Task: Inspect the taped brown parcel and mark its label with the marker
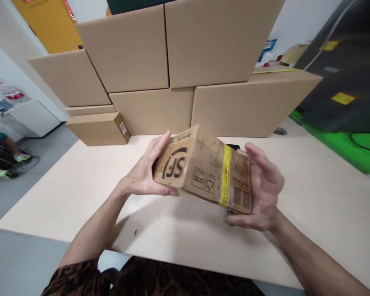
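Between my hands a small brown cardboard box (203,164) is held tilted above the pale table. Black printing, including large letters, covers its left face, and a strip of yellow tape (226,174) runs round it near the right end. My left hand (149,168) grips the left end, thumb along the lower edge and fingers on the upper one. At the other end my right hand (263,189) is closed round the box, somewhat blurred. A small dark object, partly hidden, shows behind the box near my right fingers; I cannot tell what it is.
Large plain cartons (135,49) are stacked along the back of the table (61,193). A flat small carton (95,129) with a label lies in front at the left. A dark grey case (351,70) stands at the right on green. At far left, a person's legs (12,150) show.
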Available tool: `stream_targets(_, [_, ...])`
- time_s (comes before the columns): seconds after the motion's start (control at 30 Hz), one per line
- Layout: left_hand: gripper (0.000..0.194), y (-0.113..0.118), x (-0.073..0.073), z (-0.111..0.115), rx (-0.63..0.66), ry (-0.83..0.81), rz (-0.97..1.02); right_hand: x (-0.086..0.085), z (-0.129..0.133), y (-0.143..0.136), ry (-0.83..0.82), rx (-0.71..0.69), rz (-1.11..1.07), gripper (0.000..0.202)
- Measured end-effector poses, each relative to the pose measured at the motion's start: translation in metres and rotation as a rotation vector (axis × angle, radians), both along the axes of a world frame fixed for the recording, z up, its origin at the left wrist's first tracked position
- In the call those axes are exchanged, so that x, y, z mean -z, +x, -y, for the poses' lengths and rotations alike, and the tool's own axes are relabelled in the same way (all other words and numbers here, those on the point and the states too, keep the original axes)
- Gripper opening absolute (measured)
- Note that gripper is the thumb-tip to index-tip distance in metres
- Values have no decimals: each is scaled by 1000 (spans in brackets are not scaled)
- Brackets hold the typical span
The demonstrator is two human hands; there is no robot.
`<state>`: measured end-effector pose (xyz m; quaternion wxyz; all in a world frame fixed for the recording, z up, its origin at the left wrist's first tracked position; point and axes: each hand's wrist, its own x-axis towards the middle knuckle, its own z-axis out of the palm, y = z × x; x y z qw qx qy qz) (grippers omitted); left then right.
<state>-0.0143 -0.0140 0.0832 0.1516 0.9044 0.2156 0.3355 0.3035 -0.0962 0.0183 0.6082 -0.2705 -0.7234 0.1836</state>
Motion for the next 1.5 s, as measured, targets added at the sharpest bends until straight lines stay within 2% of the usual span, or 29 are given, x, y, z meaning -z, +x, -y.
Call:
stream_targets(0.1, [138, 2, 12, 0, -93, 98, 106, 1, -3, 0, -116, -21, -129, 118])
stream_targets(0.27, [135, 16, 19, 11, -288, 448, 117, 21, -14, -4, -407, -58, -139, 129])
stream_targets(0.4, [127, 27, 25, 11, -345, 641, 118, 29, -22, -9, -418, -104, -186, 126])
stream_targets(0.5, [130, 25, 35, 7, -342, 617, 177, 29, -23, -9, -448, -153, -222, 122])
stream_targets(0.6, [133, 23, 42, 7, -402, 405, 329, 31, -25, -7, -457, -184, -252, 114])
stream_targets(0.63, [127, 23, 42, 9, -426, 260, 413, 33, -26, -6, -459, -174, -257, 112])
stream_targets(0.7, [104, 26, 40, 13, -424, -130, 609, 36, -27, -4, -471, -143, -257, 109])
stream_targets(0.77, [79, 31, 37, 16, -346, -516, 800, 39, -28, -3, -495, -134, -250, 105])
stream_targets(0.83, [64, 35, 36, 17, -275, -763, 952, 39, -27, -3, -530, -155, -248, 98])
stream_targets(0.97, [53, 35, 47, 11, -219, -992, 1067, 37, -21, -4, -608, -205, -279, 85])
stream_targets(1.07, [62, 34, 54, 8, -125, -1167, 987, 41, -18, -4, -620, -219, -291, 73])
stream_targets(1.2, [79, 41, 47, 14, -40, -1279, 855, 43, -19, -4, -554, -273, -287, 64])
stream_targets(1.27, [82, 46, 41, 18, -18, -1266, 795, 40, -21, -5, -518, -286, -284, 68])
stream_targets(1.37, [85, 49, 38, 22, -5, -1276, 752, 35, -23, -7, -504, -268, -267, 92])
stream_targets(1.43, [88, 48, 43, 23, 13, -1386, 766, 34, -24, -8, -499, -268, -245, 103])
stream_targets(1.5, [91, 46, 49, 24, 56, -1561, 795, 35, -23, -7, -491, -281, -217, 101])
